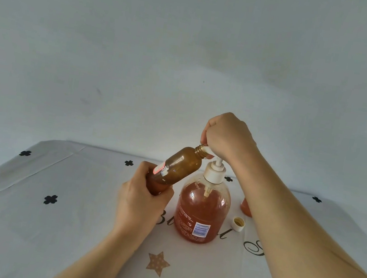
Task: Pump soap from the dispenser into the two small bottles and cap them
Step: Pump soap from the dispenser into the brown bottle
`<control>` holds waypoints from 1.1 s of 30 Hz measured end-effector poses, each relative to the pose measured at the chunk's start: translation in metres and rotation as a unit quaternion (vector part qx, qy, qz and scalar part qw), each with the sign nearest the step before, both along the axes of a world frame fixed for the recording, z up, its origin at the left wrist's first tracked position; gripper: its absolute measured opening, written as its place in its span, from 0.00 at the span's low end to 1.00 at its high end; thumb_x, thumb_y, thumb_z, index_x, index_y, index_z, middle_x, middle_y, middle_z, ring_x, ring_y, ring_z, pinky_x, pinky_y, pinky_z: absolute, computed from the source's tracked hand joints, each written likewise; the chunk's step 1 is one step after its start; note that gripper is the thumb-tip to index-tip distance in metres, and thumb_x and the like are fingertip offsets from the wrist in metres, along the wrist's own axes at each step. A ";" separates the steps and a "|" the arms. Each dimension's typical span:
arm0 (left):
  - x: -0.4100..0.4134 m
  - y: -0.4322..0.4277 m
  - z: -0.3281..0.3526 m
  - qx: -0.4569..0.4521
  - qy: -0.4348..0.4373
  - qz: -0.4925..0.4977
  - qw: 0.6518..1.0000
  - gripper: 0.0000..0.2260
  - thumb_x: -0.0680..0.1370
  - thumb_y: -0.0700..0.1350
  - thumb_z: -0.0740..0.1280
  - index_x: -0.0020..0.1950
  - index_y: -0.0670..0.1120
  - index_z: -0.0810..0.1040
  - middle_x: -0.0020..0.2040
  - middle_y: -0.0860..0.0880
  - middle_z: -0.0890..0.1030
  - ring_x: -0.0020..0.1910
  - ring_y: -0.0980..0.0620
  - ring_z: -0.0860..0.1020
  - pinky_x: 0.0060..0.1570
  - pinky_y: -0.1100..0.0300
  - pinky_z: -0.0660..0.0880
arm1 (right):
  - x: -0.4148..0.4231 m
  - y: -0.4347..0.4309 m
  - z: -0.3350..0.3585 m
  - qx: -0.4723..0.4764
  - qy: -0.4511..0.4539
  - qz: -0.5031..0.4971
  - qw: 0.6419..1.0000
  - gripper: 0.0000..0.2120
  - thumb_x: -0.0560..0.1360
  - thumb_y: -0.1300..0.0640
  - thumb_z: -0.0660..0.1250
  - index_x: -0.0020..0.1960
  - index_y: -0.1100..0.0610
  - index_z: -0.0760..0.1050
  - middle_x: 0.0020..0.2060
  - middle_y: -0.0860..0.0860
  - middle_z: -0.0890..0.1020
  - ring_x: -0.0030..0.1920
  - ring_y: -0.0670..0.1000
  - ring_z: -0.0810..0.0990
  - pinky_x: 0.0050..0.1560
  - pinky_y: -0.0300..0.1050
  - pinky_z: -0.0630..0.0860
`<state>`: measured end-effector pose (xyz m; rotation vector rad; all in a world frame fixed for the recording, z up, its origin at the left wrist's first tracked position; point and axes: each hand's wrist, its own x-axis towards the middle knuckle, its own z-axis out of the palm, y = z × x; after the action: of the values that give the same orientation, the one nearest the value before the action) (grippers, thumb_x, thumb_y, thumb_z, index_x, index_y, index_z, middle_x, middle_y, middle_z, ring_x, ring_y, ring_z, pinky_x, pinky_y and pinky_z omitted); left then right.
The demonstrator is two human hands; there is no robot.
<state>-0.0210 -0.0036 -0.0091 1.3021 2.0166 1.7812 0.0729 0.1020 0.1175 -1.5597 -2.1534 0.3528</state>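
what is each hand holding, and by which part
The left hand grips the bottle by its lower end. The right hand is curled over the pump head of the dispenser.

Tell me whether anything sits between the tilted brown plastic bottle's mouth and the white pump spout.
Nothing visible does. The left hand holds the brown plastic bottle with its mouth at the white pump spout, which the right hand grips.

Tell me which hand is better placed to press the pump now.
Right. The right hand is curled over the pump of the dispenser, while the left hand grips the small bottle, tilted with its open neck at the spout.
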 end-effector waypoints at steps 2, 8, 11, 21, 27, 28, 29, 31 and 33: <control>0.000 0.000 -0.001 -0.002 -0.004 0.002 1.000 0.13 0.71 0.39 0.73 0.42 0.54 0.71 0.31 0.55 0.76 0.34 0.66 0.75 0.31 0.74 0.70 | 0.000 0.000 0.000 -0.003 0.000 0.000 1.000 0.13 0.75 0.65 0.58 0.47 0.58 0.82 0.45 0.52 0.84 0.45 0.54 0.81 0.52 0.48 0.79; 0.001 -0.001 -0.001 -0.003 -0.006 -0.001 1.000 0.11 0.71 0.40 0.73 0.46 0.51 0.73 0.34 0.57 0.77 0.36 0.67 0.74 0.32 0.76 0.69 | 0.000 -0.001 -0.002 0.000 -0.010 0.007 1.000 0.14 0.75 0.66 0.58 0.48 0.57 0.82 0.46 0.52 0.83 0.45 0.53 0.80 0.47 0.45 0.77; 0.000 -0.001 -0.001 -0.001 -0.008 0.000 1.000 0.12 0.71 0.40 0.73 0.44 0.52 0.72 0.33 0.55 0.77 0.36 0.65 0.75 0.30 0.75 0.69 | 0.000 -0.002 -0.001 -0.005 -0.012 0.007 1.000 0.14 0.74 0.66 0.58 0.48 0.57 0.82 0.46 0.52 0.83 0.43 0.53 0.79 0.45 0.46 0.76; -0.003 0.002 -0.004 -0.035 -0.018 0.025 0.999 0.10 0.69 0.37 0.71 0.42 0.50 0.73 0.30 0.52 0.76 0.33 0.65 0.74 0.29 0.72 0.68 | -0.001 -0.003 -0.012 -0.053 0.014 0.000 0.999 0.15 0.72 0.66 0.57 0.49 0.59 0.81 0.47 0.54 0.83 0.48 0.57 0.80 0.54 0.53 0.80; -0.001 0.000 -0.003 -0.021 -0.012 0.014 1.000 0.12 0.70 0.38 0.71 0.44 0.53 0.71 0.32 0.54 0.77 0.37 0.64 0.75 0.28 0.66 0.69 | 0.003 -0.014 -0.002 -0.003 0.019 -0.012 1.000 0.15 0.73 0.66 0.57 0.47 0.57 0.82 0.43 0.53 0.83 0.44 0.54 0.80 0.39 0.43 0.73; -0.001 -0.002 -0.001 -0.014 -0.010 0.007 1.000 0.13 0.71 0.38 0.71 0.46 0.53 0.71 0.33 0.55 0.77 0.37 0.65 0.75 0.28 0.68 0.69 | 0.003 -0.016 0.002 0.022 0.025 -0.013 0.999 0.14 0.73 0.66 0.58 0.46 0.56 0.82 0.43 0.52 0.83 0.43 0.54 0.80 0.38 0.42 0.71; 0.000 -0.002 0.000 -0.008 -0.008 0.001 1.000 0.14 0.71 0.38 0.71 0.47 0.53 0.71 0.34 0.55 0.77 0.37 0.65 0.75 0.29 0.71 0.70 | 0.003 -0.017 0.004 0.038 0.028 -0.013 0.999 0.14 0.73 0.66 0.58 0.46 0.56 0.82 0.42 0.52 0.83 0.44 0.54 0.81 0.38 0.42 0.71; 0.000 -0.003 0.002 -0.003 -0.005 -0.006 1.000 0.15 0.71 0.37 0.71 0.49 0.54 0.71 0.35 0.56 0.76 0.36 0.67 0.75 0.31 0.75 0.69 | 0.004 -0.018 0.007 0.043 0.028 -0.011 0.999 0.14 0.73 0.66 0.59 0.46 0.56 0.82 0.43 0.51 0.83 0.45 0.54 0.81 0.38 0.42 0.71; 0.001 -0.004 0.002 0.000 -0.008 -0.008 1.000 0.15 0.72 0.37 0.71 0.49 0.53 0.71 0.35 0.56 0.76 0.36 0.67 0.75 0.32 0.75 0.69 | 0.004 -0.017 0.006 0.032 0.024 -0.010 0.999 0.14 0.73 0.66 0.59 0.46 0.56 0.82 0.43 0.52 0.83 0.44 0.54 0.81 0.38 0.42 0.71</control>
<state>-0.0200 -0.0073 -0.0067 1.2965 1.9923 1.7789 0.0765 0.0845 0.1236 -1.5224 -2.0901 0.3092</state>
